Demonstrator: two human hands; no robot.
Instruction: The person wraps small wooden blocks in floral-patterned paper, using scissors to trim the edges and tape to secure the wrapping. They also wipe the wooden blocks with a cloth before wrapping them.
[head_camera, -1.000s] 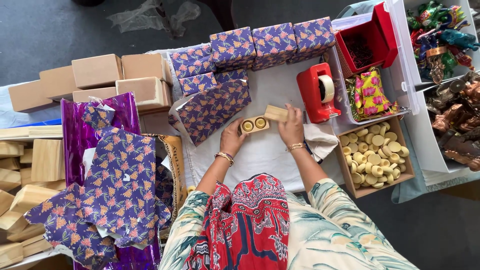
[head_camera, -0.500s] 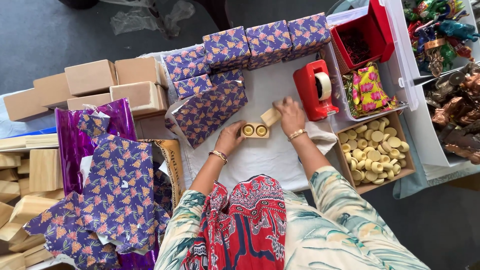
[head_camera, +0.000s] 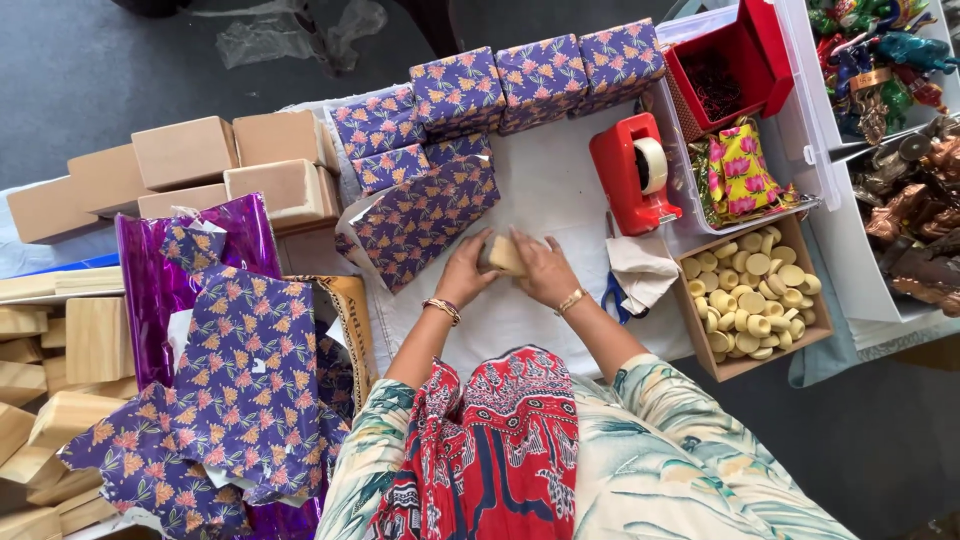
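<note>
we see a cardboard tray (head_camera: 722, 366) at the right edge of the white cloth (head_camera: 545, 200), filled with pale round discs (head_camera: 752, 290) piled loosely. behind it a clear plastic bin (head_camera: 815, 150) holds an open red box (head_camera: 745, 55) with dark clips inside, and a bundle of yellow and pink flowered pouches (head_camera: 738, 170) just below that box. further right, another tray (head_camera: 905, 290) carries small metal figures (head_camera: 915, 210), and above them sit bright painted figures (head_camera: 865, 50).

in the middle of the cloth our left hand (head_camera: 465, 272) and right hand (head_camera: 545, 272) close together around a small wooden block (head_camera: 506, 255), both hands grasping it, fingers curled over its sides. the block sits between the palms, just above the cloth, near the sheet of purple flowered paper (head_camera: 420, 215) and close to the red tape dispenser (head_camera: 630, 175). blue scissors (head_camera: 612, 297) lie under a crumpled white paper (head_camera: 640, 272) beside the right wrist.

wrapped purple boxes (head_camera: 540, 70) stand in a row at the back, plain brown boxes (head_camera: 230, 165) at the left, bare wooden blocks (head_camera: 60, 350) at the far left.

half a second ago the left hand rested on a small piece with two round holes while the right held the block apart from it; now both hands have come together and that piece is hidden between them.
</note>
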